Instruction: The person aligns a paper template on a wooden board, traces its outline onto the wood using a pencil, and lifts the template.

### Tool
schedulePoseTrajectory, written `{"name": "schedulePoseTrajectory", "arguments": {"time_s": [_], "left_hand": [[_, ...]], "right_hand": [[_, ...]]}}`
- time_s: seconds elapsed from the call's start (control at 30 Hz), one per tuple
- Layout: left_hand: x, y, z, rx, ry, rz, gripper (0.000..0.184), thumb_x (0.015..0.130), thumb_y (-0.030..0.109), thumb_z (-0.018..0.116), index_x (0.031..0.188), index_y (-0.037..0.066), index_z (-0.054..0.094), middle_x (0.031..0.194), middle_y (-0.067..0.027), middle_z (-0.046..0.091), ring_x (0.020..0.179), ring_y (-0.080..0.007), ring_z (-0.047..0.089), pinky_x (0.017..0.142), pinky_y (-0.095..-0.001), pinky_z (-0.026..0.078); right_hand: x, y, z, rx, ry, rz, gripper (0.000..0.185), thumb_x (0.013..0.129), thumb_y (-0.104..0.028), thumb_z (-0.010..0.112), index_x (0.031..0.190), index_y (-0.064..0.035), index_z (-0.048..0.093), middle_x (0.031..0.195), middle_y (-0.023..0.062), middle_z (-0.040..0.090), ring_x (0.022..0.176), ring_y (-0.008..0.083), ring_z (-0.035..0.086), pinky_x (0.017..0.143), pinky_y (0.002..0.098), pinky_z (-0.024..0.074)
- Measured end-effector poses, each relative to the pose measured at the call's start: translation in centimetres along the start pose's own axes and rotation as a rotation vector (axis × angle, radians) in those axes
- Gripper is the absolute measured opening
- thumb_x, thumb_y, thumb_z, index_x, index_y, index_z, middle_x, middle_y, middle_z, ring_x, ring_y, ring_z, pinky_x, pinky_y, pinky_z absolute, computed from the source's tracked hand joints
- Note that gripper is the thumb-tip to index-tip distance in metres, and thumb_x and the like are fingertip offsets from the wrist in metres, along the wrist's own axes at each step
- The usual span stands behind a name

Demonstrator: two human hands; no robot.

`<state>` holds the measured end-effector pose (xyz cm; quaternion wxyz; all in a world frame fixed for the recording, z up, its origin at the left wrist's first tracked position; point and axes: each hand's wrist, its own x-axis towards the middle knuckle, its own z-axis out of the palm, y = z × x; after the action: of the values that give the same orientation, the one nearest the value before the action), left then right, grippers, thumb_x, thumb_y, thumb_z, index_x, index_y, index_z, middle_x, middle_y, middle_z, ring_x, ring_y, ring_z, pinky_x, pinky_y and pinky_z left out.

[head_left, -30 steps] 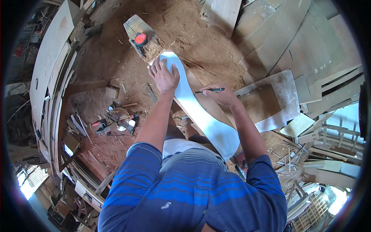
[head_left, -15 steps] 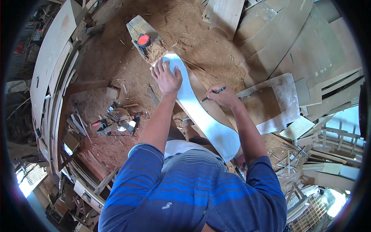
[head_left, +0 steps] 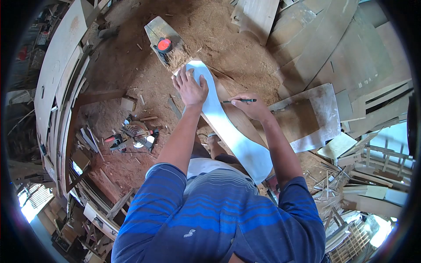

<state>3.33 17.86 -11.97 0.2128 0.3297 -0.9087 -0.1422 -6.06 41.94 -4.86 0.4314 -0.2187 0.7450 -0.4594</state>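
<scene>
A long white curved template (head_left: 226, 122) lies on a brown wooden board (head_left: 239, 116), which shows along the template's right edge. My left hand (head_left: 191, 90) rests with spread fingers on the template's far end and the board's left edge. In my right hand (head_left: 250, 106) is a dark pencil (head_left: 239, 101), held nearly level, its tip pointing left, close to the template's curved right edge. My right hand is over the board's right side.
A red and black tool (head_left: 164, 45) sits on a sawdust-covered wood block (head_left: 160, 30) beyond the board. A power saw (head_left: 136, 136) stands on the floor at left. Large sheets (head_left: 324, 48) and wood scraps (head_left: 326, 188) lie at right.
Over the last second the pencil tilted up and its tip went down along the template's edge, then came back up to a nearly level position. My left hand stays on the template.
</scene>
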Motion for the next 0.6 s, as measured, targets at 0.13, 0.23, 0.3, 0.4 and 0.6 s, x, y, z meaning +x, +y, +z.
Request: {"name": "schedulePoseTrajectory", "arguments": {"time_s": [0.13, 0.23, 0.3, 0.4, 0.6], "left_hand": [[0.0, 0.1, 0.0, -0.003, 0.0, 0.009, 0.048, 0.095, 0.029, 0.071, 0.134, 0.006, 0.057, 0.153, -0.0214, 0.053, 0.15, -0.0404, 0.043, 0.131, -0.0611, 0.021], [-0.1, 0.0, -0.1, -0.006, -0.004, 0.003, 0.047, 0.095, 0.029, 0.07, 0.134, 0.006, 0.057, 0.154, -0.0216, 0.052, 0.15, -0.0408, 0.042, 0.131, -0.0614, 0.02], [0.0, 0.1, -0.1, -0.012, -0.017, -0.008, 0.046, 0.095, 0.029, 0.07, 0.133, 0.006, 0.058, 0.155, -0.0217, 0.052, 0.151, -0.041, 0.042, 0.131, -0.0616, 0.02], [0.1, 0.1, -0.3, -0.016, -0.016, -0.007, 0.046, 0.096, 0.029, 0.07, 0.132, 0.005, 0.058, 0.155, -0.0218, 0.052, 0.151, -0.0409, 0.042, 0.131, -0.0618, 0.02], [0.0, 0.1, -0.2, -0.015, -0.014, -0.008, 0.045, 0.096, 0.03, 0.07, 0.132, 0.005, 0.058, 0.156, -0.0216, 0.052, 0.151, -0.0412, 0.043, 0.13, -0.0621, 0.02]], "right_hand": [[0.6, 0.2, -0.2, -0.016, -0.051, 0.027, 0.026, 0.099, -0.025, 0.074, 0.109, -0.0032, 0.083, 0.097, 0.0076, 0.08, 0.09, 0.0138, 0.069, 0.086, 0.0314, 0.0546], [0.6, -0.8, -0.2, -0.117, -0.008, 0.012, 0.029, 0.1, -0.03, 0.075, 0.103, -0.0017, 0.082, 0.092, 0.0073, 0.079, 0.084, 0.0141, 0.069, 0.081, 0.0306, 0.0546], [0.9, -0.7, -0.4, -0.174, -0.04, 0.046, 0.031, 0.1, -0.031, 0.076, 0.1, -0.0009, 0.081, 0.087, 0.0061, 0.078, 0.08, 0.0141, 0.068, 0.077, 0.0299, 0.0544], [0.7, -0.8, -0.9, -0.052, -0.11, 0.115, 0.031, 0.101, -0.032, 0.077, 0.096, -0.0008, 0.08, 0.081, 0.0043, 0.075, 0.074, 0.0137, 0.067, 0.073, 0.0295, 0.0543], [0.9, -0.7, 0.2, 0.07, 0.008, -0.003, 0.029, 0.102, -0.029, 0.075, 0.095, -0.0014, 0.08, 0.081, 0.0034, 0.075, 0.076, 0.0129, 0.068, 0.075, 0.0304, 0.0547]]}}
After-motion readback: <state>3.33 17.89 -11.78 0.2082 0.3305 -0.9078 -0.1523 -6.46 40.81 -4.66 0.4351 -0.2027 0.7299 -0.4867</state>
